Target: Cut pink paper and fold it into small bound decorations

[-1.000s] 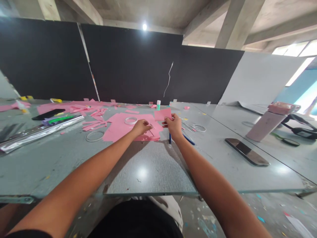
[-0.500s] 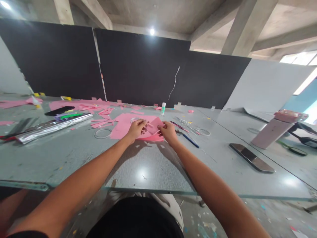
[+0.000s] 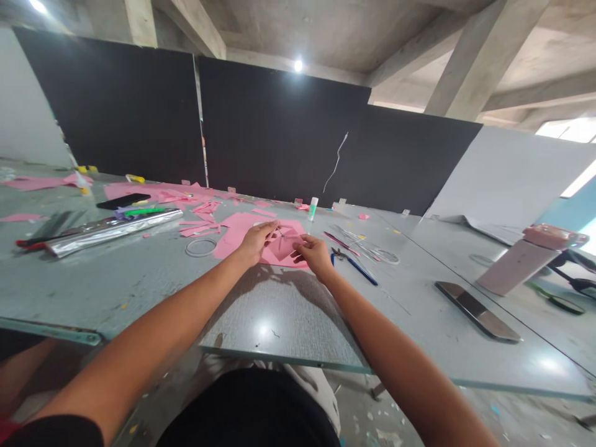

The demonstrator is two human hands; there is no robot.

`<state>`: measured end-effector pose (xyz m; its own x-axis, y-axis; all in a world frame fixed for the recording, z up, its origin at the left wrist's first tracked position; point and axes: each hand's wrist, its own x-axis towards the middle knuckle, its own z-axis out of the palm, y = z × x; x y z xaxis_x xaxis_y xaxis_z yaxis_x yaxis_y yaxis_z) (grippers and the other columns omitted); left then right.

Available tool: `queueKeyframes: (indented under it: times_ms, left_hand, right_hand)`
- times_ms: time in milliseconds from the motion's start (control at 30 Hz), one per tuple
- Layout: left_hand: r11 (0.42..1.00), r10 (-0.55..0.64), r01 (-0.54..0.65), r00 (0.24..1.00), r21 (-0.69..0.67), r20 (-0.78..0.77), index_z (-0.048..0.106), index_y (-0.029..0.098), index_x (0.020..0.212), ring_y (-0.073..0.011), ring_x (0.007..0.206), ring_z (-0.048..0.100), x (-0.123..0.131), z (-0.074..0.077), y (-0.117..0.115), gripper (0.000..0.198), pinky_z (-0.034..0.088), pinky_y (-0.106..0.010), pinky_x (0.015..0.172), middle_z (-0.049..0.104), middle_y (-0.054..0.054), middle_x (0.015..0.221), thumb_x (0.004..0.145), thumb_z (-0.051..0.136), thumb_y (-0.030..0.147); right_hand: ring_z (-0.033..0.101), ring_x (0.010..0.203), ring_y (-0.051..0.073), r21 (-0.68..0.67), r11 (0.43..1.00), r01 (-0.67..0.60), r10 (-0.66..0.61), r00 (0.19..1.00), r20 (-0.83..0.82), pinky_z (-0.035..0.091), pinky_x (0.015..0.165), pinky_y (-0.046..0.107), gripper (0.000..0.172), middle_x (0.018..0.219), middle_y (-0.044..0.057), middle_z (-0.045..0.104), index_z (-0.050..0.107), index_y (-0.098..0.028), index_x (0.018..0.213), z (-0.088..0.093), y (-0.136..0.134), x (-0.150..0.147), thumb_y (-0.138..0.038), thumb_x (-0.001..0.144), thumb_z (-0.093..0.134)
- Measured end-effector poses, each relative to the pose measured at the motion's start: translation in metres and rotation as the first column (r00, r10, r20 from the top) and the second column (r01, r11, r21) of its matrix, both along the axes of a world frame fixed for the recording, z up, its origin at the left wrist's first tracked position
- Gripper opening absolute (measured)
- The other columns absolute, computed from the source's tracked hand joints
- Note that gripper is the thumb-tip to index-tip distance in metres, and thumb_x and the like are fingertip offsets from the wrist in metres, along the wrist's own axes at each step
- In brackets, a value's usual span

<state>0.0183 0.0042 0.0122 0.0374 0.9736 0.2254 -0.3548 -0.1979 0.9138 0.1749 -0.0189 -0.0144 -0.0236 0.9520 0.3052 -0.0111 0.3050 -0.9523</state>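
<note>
My left hand (image 3: 261, 242) is closed in a pinch just above several sheets of pink paper (image 3: 230, 233) on the table. Facing it, my right hand (image 3: 314, 256) pinches too, its fingertips bent inward. A thin pink paper strip (image 3: 291, 236) stretches between the fingertips of both hands. Whether a wire runs inside the strip is too small to tell. Left of the sheets lies a coil of wire (image 3: 200, 248). Blue-handled pliers (image 3: 356, 267) rest on the table close to my right hand.
A glue stick (image 3: 313, 208) stands behind the paper. Loose wires (image 3: 367, 242) lie to the right, with a phone (image 3: 477, 311) beyond them. On the left are a silver foil roll (image 3: 116, 233), a black phone (image 3: 123, 201) and pink scraps (image 3: 200, 226). Dark panels (image 3: 279, 130) border the back.
The pink paper flap that stood raised by my right hand has gone down or out of sight. A thin strip now shows between both hands. The view has shifted slightly left.
</note>
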Motion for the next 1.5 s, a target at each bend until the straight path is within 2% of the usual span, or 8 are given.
queueKeyframes:
  times_ms: [200,400,533,633,833,1033,1367,1500]
  left_hand:
    - [0.995,-0.092,0.095,0.991,-0.026,0.098,0.067,0.013,0.068,-0.014,0.062,0.056,0.003,-0.004,0.001,0.036,0.043,-0.029,0.066,0.063,-0.002,0.064,0.048,0.082,0.039]
    - [0.996,-0.088,0.09,0.993,-0.018,0.085,0.067,0.012,0.066,-0.015,0.065,0.057,0.003,-0.006,0.003,0.037,0.044,-0.029,0.068,0.064,-0.003,0.067,0.049,0.081,0.041]
    - [0.999,-0.006,0.011,0.995,-0.048,0.1,0.066,0.014,0.065,-0.0117,0.063,0.055,0.0,0.0,0.002,0.031,0.043,-0.025,0.065,0.062,-0.001,0.066,0.051,0.081,0.037]
    - [0.996,0.021,-0.013,0.996,-0.091,0.092,0.065,0.014,0.065,-0.0102,0.06,0.055,-0.002,0.005,-0.001,0.03,0.043,-0.024,0.062,0.062,0.0,0.067,0.052,0.081,0.036]
    - [0.989,-0.082,0.087,0.996,-0.123,0.045,0.065,0.013,0.066,-0.0151,0.06,0.059,0.001,0.005,-0.008,0.03,0.047,-0.028,0.06,0.064,-0.003,0.065,0.052,0.08,0.035]
    - [0.995,-0.043,0.045,0.999,-0.09,0.022,0.066,0.013,0.066,-0.0133,0.058,0.058,0.001,0.003,-0.007,0.029,0.045,-0.027,0.06,0.064,-0.002,0.064,0.053,0.08,0.034]
    - [0.986,-0.157,0.155,0.987,-0.062,-0.03,0.064,0.012,0.065,-0.016,0.056,0.06,0.002,0.001,-0.011,0.032,0.045,-0.029,0.059,0.065,-0.004,0.062,0.054,0.078,0.039]
    - [0.993,-0.105,0.101,0.991,-0.056,-0.078,0.064,0.014,0.066,-0.0143,0.052,0.057,0.002,0.004,-0.015,0.032,0.042,-0.027,0.055,0.064,-0.002,0.06,0.054,0.078,0.04]
  right_hand:
    - [0.065,0.055,0.017,0.014,0.994,-0.105,0.106,0.994,-0.014,0.053,0.049,0.026,0.032,0.056,0.0,0.063,0.06,-0.016,0.081,0.001,-0.004,-0.002,-0.036,0.059,0.069]
    - [0.064,0.055,0.017,0.015,0.992,-0.126,0.126,0.992,0.021,0.051,0.047,0.026,0.035,0.057,-0.001,0.062,0.061,-0.016,0.082,0.0,-0.005,-0.004,-0.039,0.057,0.07]
    - [0.065,0.057,0.017,0.007,0.991,-0.131,0.13,0.991,0.04,0.05,0.047,0.025,0.033,0.057,-0.001,0.061,0.061,-0.015,0.078,0.0,-0.006,-0.005,-0.038,0.056,0.071]
    - [0.065,0.057,0.017,0.0,0.994,-0.106,0.106,0.993,0.052,0.05,0.047,0.025,0.038,0.056,-0.001,0.061,0.062,-0.014,0.084,-0.001,-0.007,-0.006,-0.038,0.057,0.07]
    - [0.067,0.058,0.018,0.051,0.993,-0.103,0.099,0.992,0.076,0.051,0.046,0.025,0.04,0.058,-0.001,0.062,0.064,-0.014,0.091,0.0,-0.006,-0.005,-0.042,0.062,0.065]
    - [0.067,0.058,0.018,0.073,0.994,-0.079,0.073,0.993,0.088,0.051,0.045,0.024,0.04,0.056,-0.001,0.061,0.064,-0.015,0.093,0.001,-0.006,-0.004,-0.041,0.064,0.063]
    - [0.064,0.054,0.017,0.129,0.99,-0.065,0.044,0.986,0.159,0.05,0.044,0.024,0.029,0.054,-0.002,0.06,0.058,-0.016,0.084,0.001,-0.009,-0.01,-0.038,0.065,0.062]
    - [0.059,0.045,0.013,0.118,0.993,-0.011,-0.007,0.989,0.151,0.048,0.043,0.023,0.034,0.052,-0.004,0.061,0.051,-0.019,0.092,0.004,-0.013,-0.011,-0.036,0.064,0.062]
